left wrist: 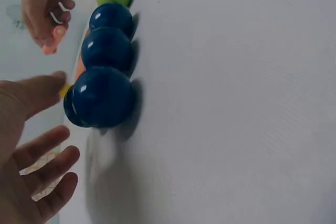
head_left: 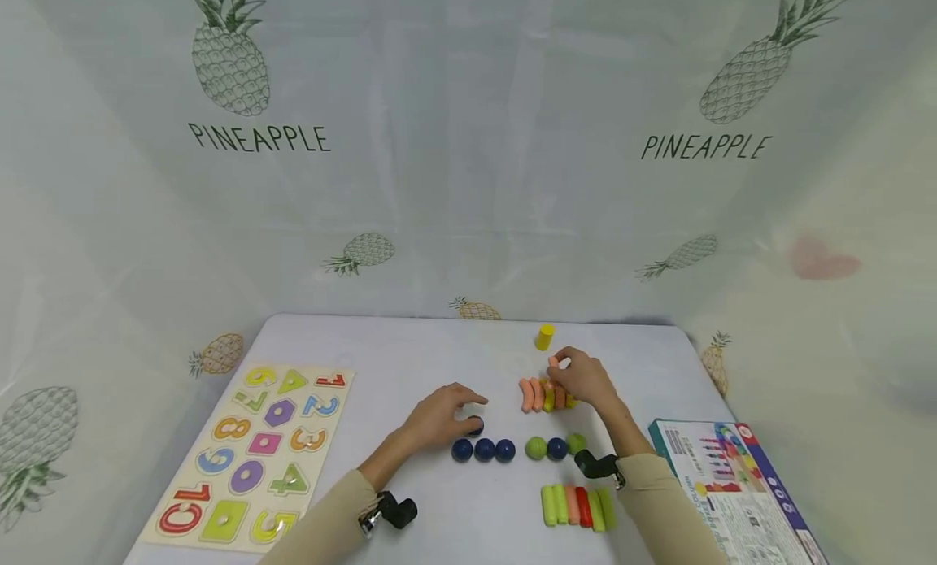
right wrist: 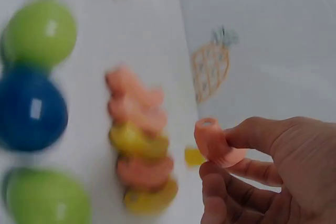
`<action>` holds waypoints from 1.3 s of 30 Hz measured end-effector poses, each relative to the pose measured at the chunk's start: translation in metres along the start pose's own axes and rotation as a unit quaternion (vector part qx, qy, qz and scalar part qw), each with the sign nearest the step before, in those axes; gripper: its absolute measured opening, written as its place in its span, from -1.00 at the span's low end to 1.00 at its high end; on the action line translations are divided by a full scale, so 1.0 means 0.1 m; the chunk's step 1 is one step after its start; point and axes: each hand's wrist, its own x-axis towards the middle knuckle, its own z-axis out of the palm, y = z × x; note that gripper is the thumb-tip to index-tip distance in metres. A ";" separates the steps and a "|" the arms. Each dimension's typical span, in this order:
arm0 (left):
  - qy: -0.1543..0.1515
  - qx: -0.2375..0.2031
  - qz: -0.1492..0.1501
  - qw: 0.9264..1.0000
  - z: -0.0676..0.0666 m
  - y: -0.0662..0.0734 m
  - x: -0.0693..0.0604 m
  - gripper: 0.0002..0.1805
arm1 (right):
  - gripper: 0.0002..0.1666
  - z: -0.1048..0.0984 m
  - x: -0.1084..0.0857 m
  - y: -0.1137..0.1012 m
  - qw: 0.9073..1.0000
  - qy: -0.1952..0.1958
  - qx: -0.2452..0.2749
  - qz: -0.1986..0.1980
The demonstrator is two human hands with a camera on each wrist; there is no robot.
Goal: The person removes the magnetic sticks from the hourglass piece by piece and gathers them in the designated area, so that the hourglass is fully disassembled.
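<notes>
My right hand (head_left: pixel 586 378) pinches an orange curved bead (right wrist: pixel 212 142) with a hole in its end, held above the table between thumb and fingers. Below it lies a row of orange and yellow curved beads (head_left: pixel 527 395). Over by the dark blue balls (head_left: pixel 484 449), my left hand (head_left: pixel 439 416) has its fingers spread and loosely bent. Its thumb is beside another blue ball (head_left: pixel 476 425) behind that row; whether they touch I cannot tell. To the right, two green balls (head_left: pixel 537 448) flank a blue ball (head_left: pixel 556 449).
A yellow cylinder (head_left: pixel 545 337) stands near the back edge. Green, orange and red sticks (head_left: pixel 573 506) lie side by side at the front. On the left is a number-and-shape puzzle board (head_left: pixel 249 459); a printed box (head_left: pixel 732 492) lies at the right.
</notes>
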 end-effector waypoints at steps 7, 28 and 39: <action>-0.020 0.023 -0.014 0.999 0.02 -0.06 0.04 -0.78 | -0.53 -0.04 0.07 0.32 0.998 0.000 -0.036 0.053; -0.062 -0.059 -0.018 0.996 -0.25 -0.19 -0.57 -0.57 | -0.48 -0.05 0.07 0.72 0.997 -0.035 -0.012 0.067; -0.065 -0.041 -0.010 0.997 -0.16 -0.07 -0.58 -0.57 | -0.45 -0.06 0.05 0.71 0.996 -0.026 -0.006 0.079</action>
